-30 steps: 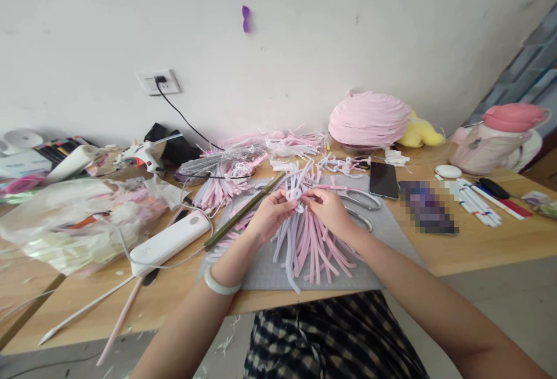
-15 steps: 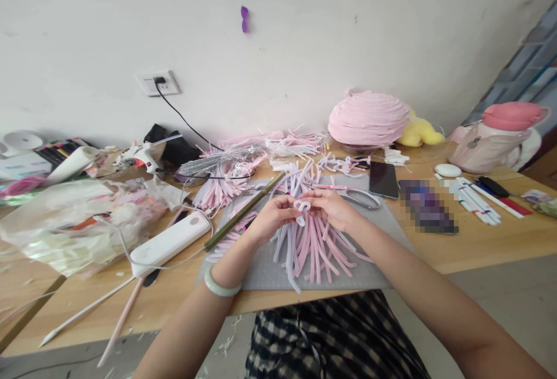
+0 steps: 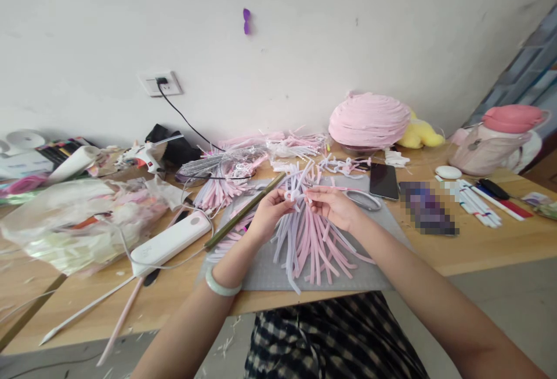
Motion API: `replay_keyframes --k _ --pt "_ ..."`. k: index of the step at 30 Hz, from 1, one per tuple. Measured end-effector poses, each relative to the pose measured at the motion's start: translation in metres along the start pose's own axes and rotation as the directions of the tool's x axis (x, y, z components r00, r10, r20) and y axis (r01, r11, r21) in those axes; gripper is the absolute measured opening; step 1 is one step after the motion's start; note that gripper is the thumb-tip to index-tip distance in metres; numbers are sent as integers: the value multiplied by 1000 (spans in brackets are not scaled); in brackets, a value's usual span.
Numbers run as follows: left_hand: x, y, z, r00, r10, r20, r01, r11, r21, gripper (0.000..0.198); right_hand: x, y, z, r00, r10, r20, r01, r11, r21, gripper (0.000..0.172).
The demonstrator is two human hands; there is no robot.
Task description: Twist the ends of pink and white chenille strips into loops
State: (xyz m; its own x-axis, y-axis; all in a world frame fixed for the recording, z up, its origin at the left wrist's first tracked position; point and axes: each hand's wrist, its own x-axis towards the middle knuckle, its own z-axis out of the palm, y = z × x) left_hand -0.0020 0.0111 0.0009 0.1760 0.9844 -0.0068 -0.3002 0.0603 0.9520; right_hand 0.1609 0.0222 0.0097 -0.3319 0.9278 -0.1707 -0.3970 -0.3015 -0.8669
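Between both hands is a pale lavender-white pipe cleaner [image 3: 296,195], bent into small loops. My left hand [image 3: 273,212] pinches its left side between thumb and fingertips. The fingers of my right hand [image 3: 334,206] are pinched on its right end. Just beneath, a fan of loose pink and lavender pipe cleaners [image 3: 319,245] spreads over the grey cutting mat [image 3: 256,274]. Scissors [image 3: 364,199] lie on the mat beyond my right hand. An olive-green rod [image 3: 243,212] slants past my left hand.
A white power strip [image 3: 169,244] with cables and a plastic bag of scraps [image 3: 82,222] lie at left, a glue gun [image 3: 145,155] behind. At right are a black phone [image 3: 383,181], several markers [image 3: 481,205] and a pink-lidded jug [image 3: 491,141]. A pink wrapped dome [image 3: 369,121] stands at the back.
My hands have drawn slightly apart. The looped pipe cleaner has shifted a little left and up, and its loops look more spread between my fingers.
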Motion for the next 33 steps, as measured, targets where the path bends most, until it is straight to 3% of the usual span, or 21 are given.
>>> replay_keyframes --k 4,11,16,22,25,29,33 --pt "0 -3 0 999 4 35 -6 999 50 26 2 4 1 1000 19 -11 -19 998 61 18" --pt "-1 -4 3 996 -36 86 31 998 53 29 3 16 7 996 -58 -65 64 992 106 24" --pt "-1 -6 4 997 79 -24 -79 997 15 28 1 25 16 972 -139 -188 167 976 138 24" --pt "-3 -13 10 969 179 -168 -168 983 78 22 -2 32 24 965 -119 -234 160 973 166 23" --pt "-4 -15 11 976 121 -183 -124 992 -9 23 -1 35 26 956 -186 -225 222 964 148 21" --pt "-4 -14 10 989 30 -144 -55 984 -171 27 3 37 25 911 -295 -288 334 937 97 19" --pt "-3 -13 9 994 -3 -110 -16 985 -172 30 3 36 24 919 -269 -288 308 946 100 20"
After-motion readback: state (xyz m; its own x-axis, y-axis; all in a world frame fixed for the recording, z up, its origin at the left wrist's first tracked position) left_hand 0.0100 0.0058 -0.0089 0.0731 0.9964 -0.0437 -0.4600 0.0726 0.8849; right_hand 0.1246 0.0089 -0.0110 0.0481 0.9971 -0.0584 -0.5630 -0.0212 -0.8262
